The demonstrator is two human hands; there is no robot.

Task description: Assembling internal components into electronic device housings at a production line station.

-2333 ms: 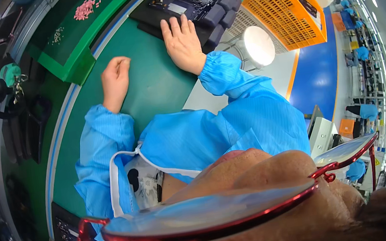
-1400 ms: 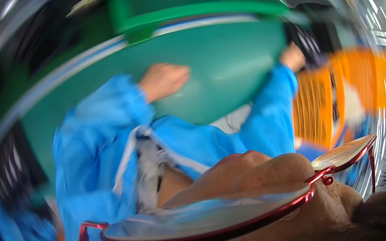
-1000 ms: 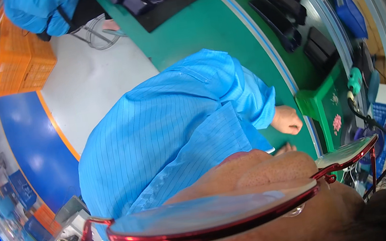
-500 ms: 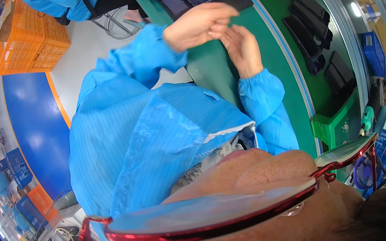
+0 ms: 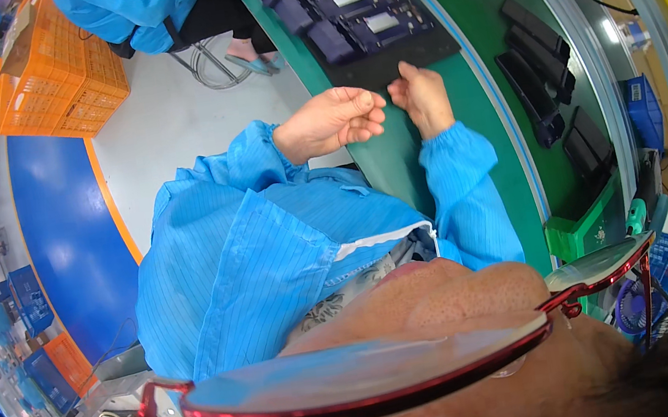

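Note:
My left hand (image 5: 333, 123) is closed, its thumb pressed towards the curled index finger. Whatever it may hold is too small to make out. Close on its right, a narrow gap away, my right hand (image 5: 423, 99) is curled, with its fingertips turned towards the left one. Its grip is partly hidden too. Both hands hover over the near edge of a dark mat (image 5: 435, 45) on the green bench. On that mat lie several dark device housings (image 5: 336, 42), with circuit boards and pale rectangular labels or parts (image 5: 382, 22). Neither hand touches them.
Right of the bench rail, black long parts (image 5: 538, 52) lie on a green surface (image 5: 486, 16). A green box (image 5: 584, 224) stands nearer. Far left are orange crates (image 5: 65, 84), and a seated person in a blue coat (image 5: 140, 10) is beyond the bench's left side.
My hands have come down closer to me, and their fingers have curled in. More of the mat and its housings shows now, as the view has shifted slightly.

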